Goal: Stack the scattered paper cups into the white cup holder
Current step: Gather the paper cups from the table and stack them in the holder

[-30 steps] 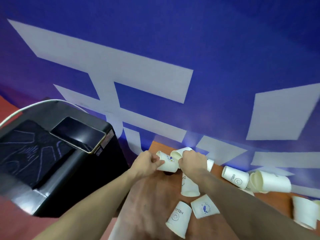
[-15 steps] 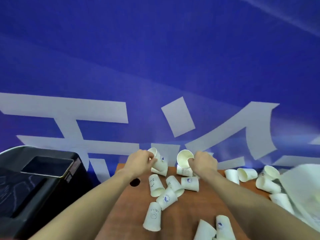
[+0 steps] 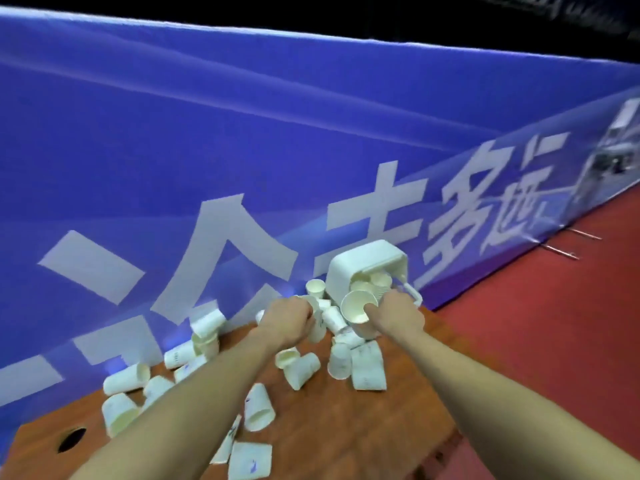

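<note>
Several white paper cups lie scattered on a brown wooden table (image 3: 398, 407). The white cup holder (image 3: 360, 261) stands tilted at the table's far right corner, with cups showing in its opening. My right hand (image 3: 394, 313) grips a paper cup (image 3: 356, 306) whose open mouth faces me, just in front of the holder. My left hand (image 3: 287, 315) is closed around another paper cup (image 3: 317, 329), a little left of the holder. One cup (image 3: 316, 289) stands upright beside the holder.
A blue banner (image 3: 242, 150) with white characters runs right behind the table. Red floor (image 3: 554, 323) lies to the right. A round hole (image 3: 71, 439) is in the table's near left corner. Flattened cups (image 3: 367, 367) lie among the others.
The view has swung right: the black box at left is gone and the holder has come into sight. Both hands, each still holding a cup, have moved right toward the holder.
</note>
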`<state>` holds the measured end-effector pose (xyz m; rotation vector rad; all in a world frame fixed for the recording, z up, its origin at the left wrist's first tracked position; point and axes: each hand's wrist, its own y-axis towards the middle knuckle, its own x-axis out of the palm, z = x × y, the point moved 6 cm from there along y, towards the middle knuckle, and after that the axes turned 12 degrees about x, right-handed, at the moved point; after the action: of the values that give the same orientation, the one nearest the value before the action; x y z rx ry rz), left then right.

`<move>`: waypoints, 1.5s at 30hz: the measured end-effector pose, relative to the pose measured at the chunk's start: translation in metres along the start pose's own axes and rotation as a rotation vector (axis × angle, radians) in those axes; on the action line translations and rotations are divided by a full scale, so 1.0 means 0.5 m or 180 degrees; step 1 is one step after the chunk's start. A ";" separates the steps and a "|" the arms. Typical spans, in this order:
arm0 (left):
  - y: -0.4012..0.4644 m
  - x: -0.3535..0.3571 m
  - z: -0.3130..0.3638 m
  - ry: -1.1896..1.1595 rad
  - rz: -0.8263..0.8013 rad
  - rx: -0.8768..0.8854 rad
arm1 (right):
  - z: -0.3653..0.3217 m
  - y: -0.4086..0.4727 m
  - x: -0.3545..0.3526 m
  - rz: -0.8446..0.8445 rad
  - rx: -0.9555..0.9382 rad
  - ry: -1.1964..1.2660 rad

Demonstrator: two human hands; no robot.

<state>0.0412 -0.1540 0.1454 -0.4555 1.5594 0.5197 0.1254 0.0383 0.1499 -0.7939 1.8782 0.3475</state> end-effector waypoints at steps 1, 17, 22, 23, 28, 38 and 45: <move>0.041 -0.009 0.067 0.0057 0.0005 0.0148 | 0.063 0.010 -0.041 0.0085 0.0127 0.0092; 0.405 -0.058 0.683 0.0204 0.0042 0.1591 | 0.611 0.139 -0.344 0.0272 0.1418 0.0485; 0.540 -0.035 0.717 0.0093 -0.0060 0.1674 | 0.646 0.268 -0.374 0.0308 0.1455 0.0500; 0.574 -0.031 0.713 0.0094 -0.0072 0.1645 | 0.645 0.299 -0.379 0.0314 0.1435 0.0483; 0.719 -0.016 0.646 0.0158 -0.0155 0.1425 | 0.602 0.455 -0.394 0.0163 0.1341 0.0301; 0.753 0.053 0.353 0.0402 -0.0319 0.0471 | 0.329 0.670 -0.252 -0.0358 0.0373 0.0076; 0.717 0.118 0.222 0.0238 -0.0409 -0.0179 | 0.189 0.730 -0.099 -0.0819 -0.0212 -0.0234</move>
<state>-0.0792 0.2039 0.1020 -0.6201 1.5780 0.4527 -0.0372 0.3801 0.1123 -1.0413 1.6792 0.2744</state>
